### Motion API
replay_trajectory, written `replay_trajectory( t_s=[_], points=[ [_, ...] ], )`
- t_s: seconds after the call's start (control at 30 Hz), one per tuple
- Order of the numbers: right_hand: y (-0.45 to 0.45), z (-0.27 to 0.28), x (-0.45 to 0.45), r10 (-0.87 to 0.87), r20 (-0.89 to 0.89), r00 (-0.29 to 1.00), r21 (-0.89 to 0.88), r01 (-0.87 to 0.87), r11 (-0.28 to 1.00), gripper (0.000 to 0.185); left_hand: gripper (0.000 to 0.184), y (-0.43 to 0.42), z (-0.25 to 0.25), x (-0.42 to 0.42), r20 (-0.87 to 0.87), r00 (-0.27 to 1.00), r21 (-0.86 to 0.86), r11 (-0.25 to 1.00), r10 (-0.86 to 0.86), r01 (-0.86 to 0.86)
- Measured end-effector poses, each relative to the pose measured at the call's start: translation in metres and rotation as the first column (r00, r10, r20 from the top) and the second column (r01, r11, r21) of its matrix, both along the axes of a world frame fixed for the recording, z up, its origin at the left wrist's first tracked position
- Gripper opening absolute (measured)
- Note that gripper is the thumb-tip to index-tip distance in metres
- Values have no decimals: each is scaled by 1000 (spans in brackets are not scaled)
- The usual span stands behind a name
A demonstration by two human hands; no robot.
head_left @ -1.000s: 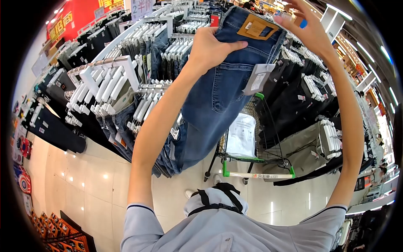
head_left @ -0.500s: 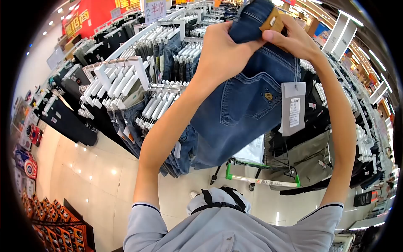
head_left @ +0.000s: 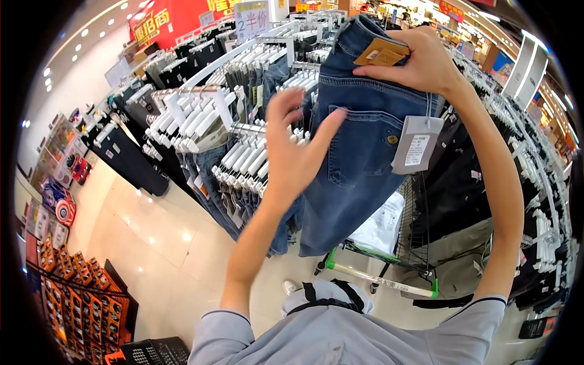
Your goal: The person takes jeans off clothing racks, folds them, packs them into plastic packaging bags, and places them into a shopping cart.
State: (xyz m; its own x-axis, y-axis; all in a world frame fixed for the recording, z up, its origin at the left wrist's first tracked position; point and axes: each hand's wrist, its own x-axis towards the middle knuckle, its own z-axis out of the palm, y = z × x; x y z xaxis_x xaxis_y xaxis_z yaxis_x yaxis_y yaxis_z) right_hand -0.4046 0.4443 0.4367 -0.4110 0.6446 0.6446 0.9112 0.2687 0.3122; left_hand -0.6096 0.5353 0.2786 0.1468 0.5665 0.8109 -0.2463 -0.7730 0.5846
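Note:
Dark blue jeans (head_left: 359,146) hang folded lengthwise from my right hand (head_left: 420,64), whose thumb and fingers pinch the waistband beside a tan leather patch (head_left: 382,53). A grey-white paper tag (head_left: 417,145) dangles on a string over the back pocket. My left hand (head_left: 298,143) is off the waistband, thumb and fingers spread, just left of the pocket; it holds nothing. Behind the jeans' lower part, a white packet (head_left: 380,225) lies in a shopping cart with a green and white handle (head_left: 380,280).
Racks of jeans on white hangers (head_left: 243,158) stand at the left, with a half-price sign (head_left: 252,19) above. Dark trousers (head_left: 453,188) hang at the right. An orange-and-black display (head_left: 82,298) is at the lower left, beside a black basket (head_left: 155,351). Tiled floor (head_left: 164,243) shows between.
My left hand has let go of the waistband and moved down and left, its fingers opening. My right hand keeps hold of the jeans. The camera view has shifted, showing more of the lower left display.

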Motion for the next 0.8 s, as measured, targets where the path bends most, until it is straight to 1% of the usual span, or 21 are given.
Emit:
replay_trajectory(
  t_s=[0.03, 0.07, 0.1, 0.13, 0.17, 0.2, 0.23, 0.27, 0.3, 0.33, 0.37, 0.4, 0.47, 0.53, 0.57, 0.6, 0.63, 0.67, 0.7, 0.73, 0.8],
  points=[
    [-2, 0, 14, 27, -11, 1000, 0, -27, 1000, 43, 33, -13, -26, -9, 40, 999, -88, 996, 32, -29],
    [-6, 2, 23, 11, -23, 1000, 17, -10, 1000, 43, 16, -31, -57, -16, 187, 982, -297, 952, -13, 69],
    [-11, 3, 30, 5, 18, 1000, 39, -6, 999, 43, 26, -46, -87, -27, 174, 984, -398, 912, -29, 97],
    [-15, 4, 39, -3, 58, 998, 56, 0, 998, 44, 36, -47, -140, -36, 151, 978, -445, 873, -145, 198],
    [-11, 0, 57, 52, 49, 997, 27, -54, 998, 45, 44, -54, -190, -40, 194, 920, -614, 689, -341, 385],
    [-14, 0, 65, 91, 52, 995, 21, -92, 996, 49, 54, -60, -226, -40, 276, 823, -744, 431, -496, 510],
    [-41, 24, 55, 75, 30, 997, -226, -66, 972, 46, 66, -66, -243, -33, 473, 738, -828, 43, -482, 559],
    [-64, 48, 45, 64, 16, 998, -464, -49, 884, 43, 81, -71, -260, -25, 650, 661, -759, -349, -374, 550],
    [-58, 36, 52, 73, 13, 997, -481, -58, 875, 43, 109, -69, -294, -14, 804, 562, -557, -580, -197, 594],
    [-46, 18, 62, 276, 131, 952, -148, -257, 955, 49, 109, -71, -315, -5, 808, 563, -546, -580, -173, 605],
    [-40, 10, 69, 407, 304, 861, 182, -472, 862, 57, 113, -71, -328, 8, 859, 510, -414, -651, -48, 636],
    [-56, 9, 67, 425, 264, 866, 170, -475, 863, 72, 118, -71, -337, 19, 888, 454, -274, -703, 77, 656],
    [-97, 16, 56, 380, 310, 871, 159, -442, 883, 48, 113, -72, -355, 43, 894, 417, -190, -701, 166, 687],
    [-138, 16, 50, 398, 296, 868, 163, -457, 874, 36, 101, -70, -395, 69, 931, 359, -331, -556, -61, 763],
    [-158, 13, 47, 420, 276, 865, 155, -471, 868, 30, 74, -63, -414, 74, 811, -189, 530, -556, 554, 640],
    [-177, 12, 44, 432, 260, 864, 144, -477, 867, 24, 71, -66, -418, 84, 850, -198, 479, -560, 488, 676],
    [-197, 7, 44, 442, 226, 868, 133, -477, 869, 20, 68, -68, -422, 91, 957, 3, 157, -530, 289, 833],
    [-221, 2, 48, 444, 170, 880, 131, -467, 874, 18, 65, -68, -424, 95, 950, 270, -168, -474, 158, 865],
    [-244, -3, 53, 452, 112, 885, 116, -463, 879, 18, 62, -66, -423, 100, 877, 465, -375, -436, 118, 818],
    [-266, -9, 55, 464, 37, 885, 132, -465, 876, 20, 60, -63, -421, 104, 791, 601, -511, -419, 111, 750],
    [-348, -2, 87, 276, 2, 961, -295, -264, 918, 27, 56, -51, -425, 106, 671, 738, -646, -439, 61, 624]
  ],
)
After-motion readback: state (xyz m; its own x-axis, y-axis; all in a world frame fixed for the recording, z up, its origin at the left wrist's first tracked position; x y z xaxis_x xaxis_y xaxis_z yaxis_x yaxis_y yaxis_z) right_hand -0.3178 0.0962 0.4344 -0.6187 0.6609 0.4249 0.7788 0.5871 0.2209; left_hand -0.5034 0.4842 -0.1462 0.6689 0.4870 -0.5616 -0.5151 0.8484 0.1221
